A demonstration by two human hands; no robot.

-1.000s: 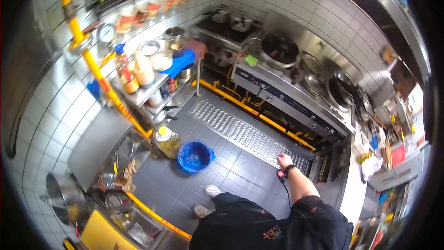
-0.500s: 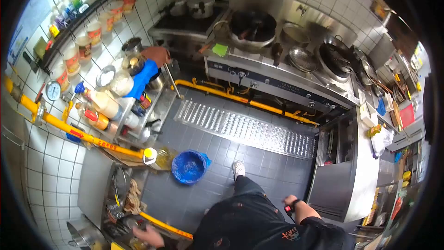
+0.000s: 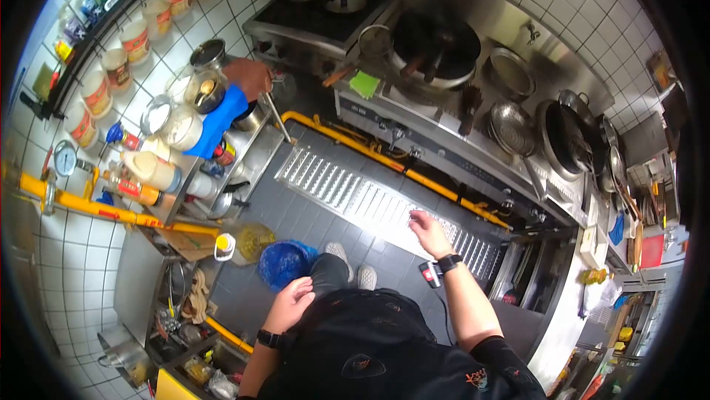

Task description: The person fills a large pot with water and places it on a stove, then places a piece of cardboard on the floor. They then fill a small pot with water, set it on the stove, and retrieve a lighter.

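My left hand [image 3: 291, 307] hangs with its fingers apart beside my left leg, holding nothing. Nearest to it is a bin [image 3: 283, 265] lined with a blue plastic bag on the floor. My right hand [image 3: 429, 234] is held out in front of me over the metal floor grate [image 3: 355, 200], fingers loosely spread and bare. Below my right wrist shows a small red and white device [image 3: 430, 274] with a cord. At the stove [image 3: 414, 108] ahead sits a big dark wok [image 3: 451, 45], with a perforated strainer [image 3: 512, 128] to its right. A green cloth [image 3: 364, 83] lies on the front edge.
A jug of yellow oil [image 3: 255, 242] stands on the floor by the bin. On my left, a shelf rack [image 3: 251, 160] carries bottles and pots, with a yellow gas pipe [image 3: 96, 208] along the wall. A steel counter [image 3: 558, 311] runs along my right.
I have stepped forward, closer to the stove. My left hand has come in from the lower left to beside my leg, and my right hand has reached forward.
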